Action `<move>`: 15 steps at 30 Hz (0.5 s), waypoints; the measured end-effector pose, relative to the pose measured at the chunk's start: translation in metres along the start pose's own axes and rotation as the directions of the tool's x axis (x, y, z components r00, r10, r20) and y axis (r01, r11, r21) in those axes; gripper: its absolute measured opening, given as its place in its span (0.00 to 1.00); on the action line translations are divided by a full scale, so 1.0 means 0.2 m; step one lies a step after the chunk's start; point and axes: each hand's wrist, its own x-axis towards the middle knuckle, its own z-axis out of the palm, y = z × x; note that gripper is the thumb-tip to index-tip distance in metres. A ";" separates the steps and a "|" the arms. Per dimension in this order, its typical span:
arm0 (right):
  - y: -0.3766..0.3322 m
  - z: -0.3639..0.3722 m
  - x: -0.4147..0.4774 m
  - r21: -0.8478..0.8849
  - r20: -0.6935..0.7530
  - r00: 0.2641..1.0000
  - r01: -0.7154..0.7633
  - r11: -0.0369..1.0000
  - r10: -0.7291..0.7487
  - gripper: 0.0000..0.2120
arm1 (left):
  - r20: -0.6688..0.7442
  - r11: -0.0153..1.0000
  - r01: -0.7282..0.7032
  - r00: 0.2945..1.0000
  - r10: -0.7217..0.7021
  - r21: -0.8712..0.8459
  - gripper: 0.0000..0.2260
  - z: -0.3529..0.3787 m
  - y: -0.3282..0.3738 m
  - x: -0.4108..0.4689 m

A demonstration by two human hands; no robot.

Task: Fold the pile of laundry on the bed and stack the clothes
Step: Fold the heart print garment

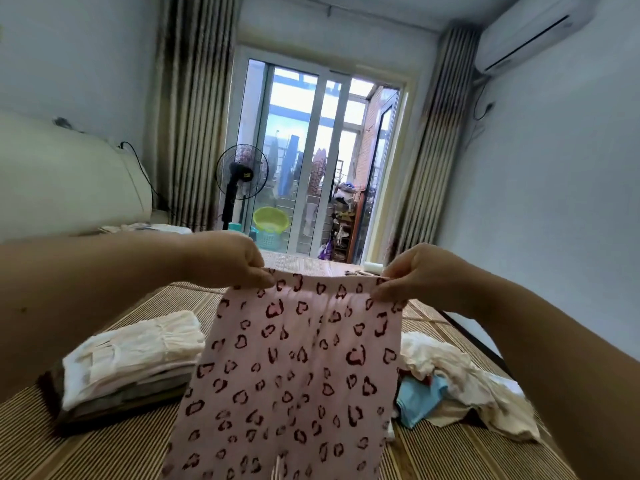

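A pair of pink trousers with dark red heart prints (298,368) hangs in the air over the bed, spread flat by the waistband. My left hand (230,261) pinches the waistband's left corner and my right hand (410,275) pinches its right corner. On the bed to the left lies a stack of folded clothes (128,362) with a cream ruffled piece on top. To the right lies a loose pile of unfolded laundry (457,386) in white, cream and light blue. The trousers hide the bed between stack and pile.
A striped bamboo mat (114,448) covers the bed. A cream headboard (69,181) runs along the left wall. Beyond the bed's far end stand a black fan (240,178), a green basin (270,218) on a basket and a glass balcony door (311,161).
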 end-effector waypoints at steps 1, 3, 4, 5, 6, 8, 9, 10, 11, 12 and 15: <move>0.00 0.00 0.00 0.011 -0.003 1.000 0.011 1.000 -0.011 0.07 | -0.010 0.996 -0.028 1.000 0.027 -0.089 0.12 0.01 -0.01 0.01; 0.01 -0.01 -0.02 0.013 0.014 1.000 0.009 1.000 -0.009 0.08 | 0.002 0.923 -0.123 0.991 0.133 -0.365 0.10 0.03 -0.03 0.03; 0.02 -0.01 -0.02 -0.004 0.030 1.000 -0.003 1.000 0.003 0.10 | -0.002 0.867 -0.152 0.985 0.172 -0.475 0.09 0.03 -0.04 0.03; 0.04 -0.01 -0.03 -0.030 0.045 0.999 -0.022 0.999 0.024 0.11 | 0.013 0.834 -0.153 0.982 0.188 -0.530 0.08 0.02 -0.06 0.03; 0.06 0.00 -0.04 -0.065 0.058 0.997 -0.051 0.997 0.055 0.13 | 0.045 0.823 -0.139 0.980 0.195 -0.551 0.07 0.01 -0.08 0.02; 0.10 0.02 -0.04 -0.169 0.074 0.988 -0.123 0.978 0.137 0.19 | 0.159 0.861 -0.058 0.974 0.159 -0.505 0.07 -0.01 -0.10 0.02; 0.13 0.03 -0.05 -0.214 0.069 0.983 -0.150 0.965 0.168 0.21 | 0.216 0.904 -0.009 0.970 0.112 -0.427 0.07 -0.02 -0.10 0.02; 0.14 0.04 -0.05 -0.237 0.043 0.983 -0.165 0.957 0.180 0.19 | 0.242 0.947 0.016 0.968 0.065 -0.322 0.09 -0.03 -0.09 0.02; 0.16 0.05 -0.05 -0.233 0.001 0.985 -0.165 0.958 0.170 0.16 | 0.231 0.978 0.020 0.973 0.029 -0.208 0.10 -0.03 -0.08 0.01; 0.17 0.05 -0.05 -0.196 -0.055 0.986 -0.165 0.967 0.157 0.14 | 0.189 0.991 0.003 0.982 0.022 -0.130 0.11 -0.03 -0.06 0.00; 0.17 0.05 -0.04 0.011 -0.243 0.964 -0.111 0.994 0.111 0.11 | -0.020 0.973 -0.054 0.998 0.051 -0.224 0.09 0.01 -0.04 0.02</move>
